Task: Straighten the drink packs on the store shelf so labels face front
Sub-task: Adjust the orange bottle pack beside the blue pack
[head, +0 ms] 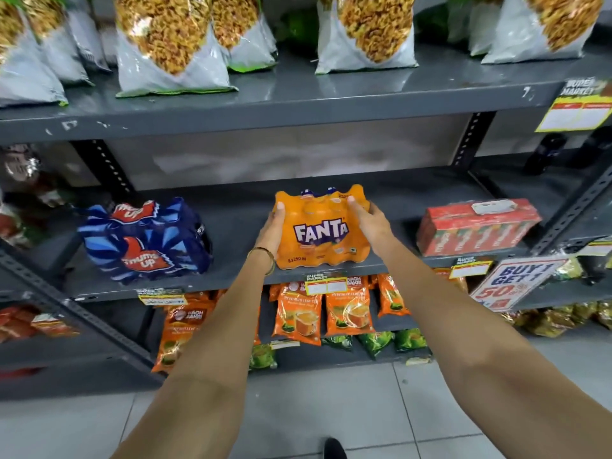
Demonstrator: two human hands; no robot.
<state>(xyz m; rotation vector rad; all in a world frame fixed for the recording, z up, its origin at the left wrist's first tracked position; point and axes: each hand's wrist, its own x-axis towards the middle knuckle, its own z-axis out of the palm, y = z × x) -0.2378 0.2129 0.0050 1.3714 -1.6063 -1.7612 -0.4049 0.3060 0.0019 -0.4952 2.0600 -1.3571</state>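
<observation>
An orange Fanta pack [321, 231] stands at the front edge of the middle shelf [231, 226], its label facing me. My left hand [273, 226] grips its left side and my right hand [369, 218] grips its right side near the top. To the left, a blue Thums Up pack [145, 241] stands turned at an angle, its label tilted. On the right, a red juice-carton pack [477, 226] lies on the same shelf, slightly skewed.
Snack bags [172, 44] fill the upper shelf. Orange tea packets [321, 309] hang on the lower shelf. A "Buy 1 Get 1" sign [511, 281] sticks out at the right. Slotted metal uprights [477, 137] frame the bay. Tiled floor lies below.
</observation>
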